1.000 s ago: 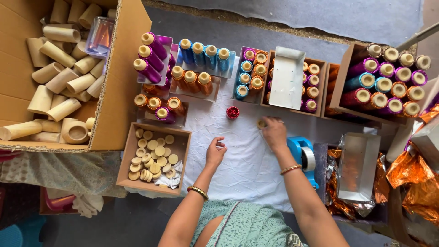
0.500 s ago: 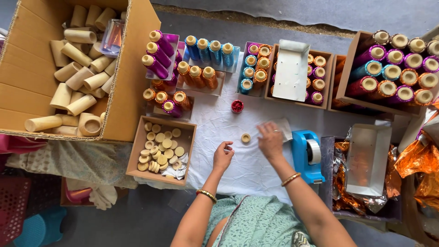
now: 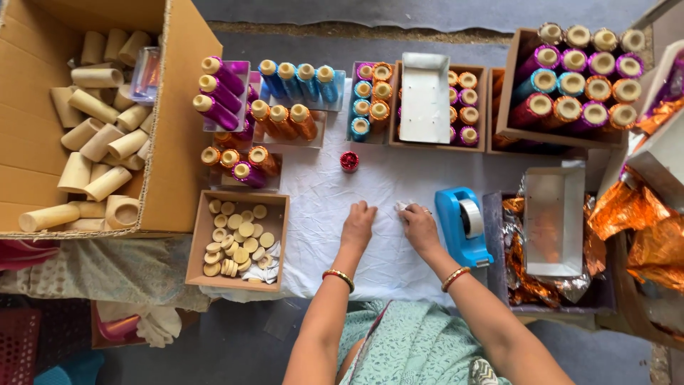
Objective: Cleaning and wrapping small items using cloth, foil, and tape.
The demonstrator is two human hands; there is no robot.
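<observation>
White cloth [image 3: 370, 185] covers the worktable. Her left hand [image 3: 358, 224] rests on it knuckles-up, fingers curled, holding nothing visible. Her right hand [image 3: 419, 224] pinches a small pale piece [image 3: 402, 207]; its shape and direction are too small to tell. Just right stands a blue tape dispenser [image 3: 462, 227], lengthwise toward her. Further out, a box of wooden discs [image 3: 239, 239].

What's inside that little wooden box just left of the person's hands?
The small box holds a heap of pale round discs, some flat, some on edge, with white scraps in its right corner. The box's floor beneath the heap is covered, so anything under the discs cannot be seen.
</observation>
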